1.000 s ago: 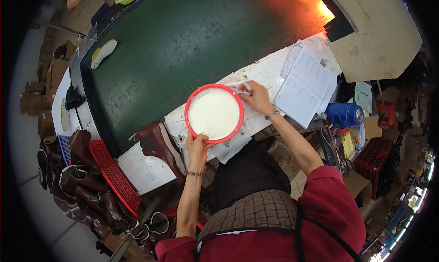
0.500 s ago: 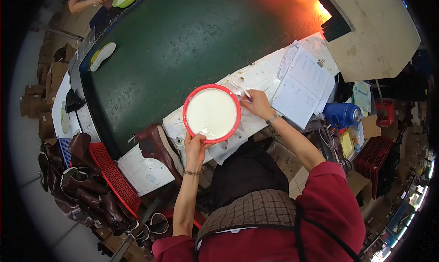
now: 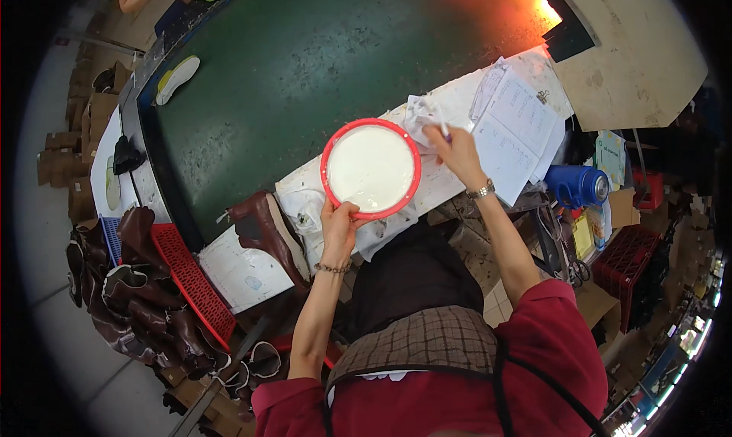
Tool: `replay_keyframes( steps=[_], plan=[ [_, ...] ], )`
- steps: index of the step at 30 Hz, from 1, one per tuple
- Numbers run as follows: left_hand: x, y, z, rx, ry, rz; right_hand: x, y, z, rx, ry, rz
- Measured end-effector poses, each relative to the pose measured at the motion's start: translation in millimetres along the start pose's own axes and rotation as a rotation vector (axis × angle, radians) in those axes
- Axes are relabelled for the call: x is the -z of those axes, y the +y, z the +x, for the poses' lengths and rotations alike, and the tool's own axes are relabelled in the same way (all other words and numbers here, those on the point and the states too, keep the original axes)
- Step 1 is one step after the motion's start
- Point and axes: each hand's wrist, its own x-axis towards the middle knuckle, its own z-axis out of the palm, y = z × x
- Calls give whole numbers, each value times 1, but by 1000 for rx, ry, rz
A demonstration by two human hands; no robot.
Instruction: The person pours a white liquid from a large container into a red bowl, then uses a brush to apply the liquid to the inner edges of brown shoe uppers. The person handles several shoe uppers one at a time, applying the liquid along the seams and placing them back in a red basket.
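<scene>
Two hands at work over the bench (image 3: 441,187), and the left hand (image 3: 339,225) has the near side of the red-rimmed bowl (image 3: 417,168): thumb over the lip, fingers tucked beneath, a firm pinch. The bowl sits in front of the body, above the white bench and partly over the edge of the green surface (image 3: 259,94); whether its base touches anything, the view doesn't tell. Inside, the white liquid (image 3: 371,166) lies smooth, looking close to level.

Across to the right hand (image 3: 461,155), just beyond the bowl's right side, fingers curled in and pinching a slender pale tool (image 3: 444,123). It's near the crumpled white sheet (image 3: 418,118), well clear of the liquid; what is on the working end, too small to make out.

So which step is this? It reads as a moment of readying: bowl steadied by one hand, tool poised in the other. If the tool is meant for that bowl, the next move calls for a short swing leftward over the rim, the tip dipped cleanly, and the left grip held firm so nothing slops out.

Over on the left, the brown boot (image 3: 259,227) lies on its side, apart from the bowl, neither hand touching it. Far off, a pale shoe sole (image 3: 179,79) rests on the green surface.
</scene>
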Motion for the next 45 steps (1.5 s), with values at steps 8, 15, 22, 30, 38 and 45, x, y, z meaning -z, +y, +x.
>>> replay_keyframes(
  steps=[8,15,22,30,38,45],
  plan=[
    [-17,2,-3,-39,-40,114,-30,37,-20,13,-157,441],
    [-12,-5,2,-68,-86,183,-34,37,-19,59,-134,542],
    [22,8,-8,-105,-105,252,-20,61,-57,-129,0,380],
    [41,5,-8,-153,-54,363,-106,71,-159,-343,175,507],
    [36,36,-16,-466,46,501,-53,75,-122,-134,298,382],
    [-21,91,-16,-723,-62,543,-12,62,22,260,488,-63]
  ],
)
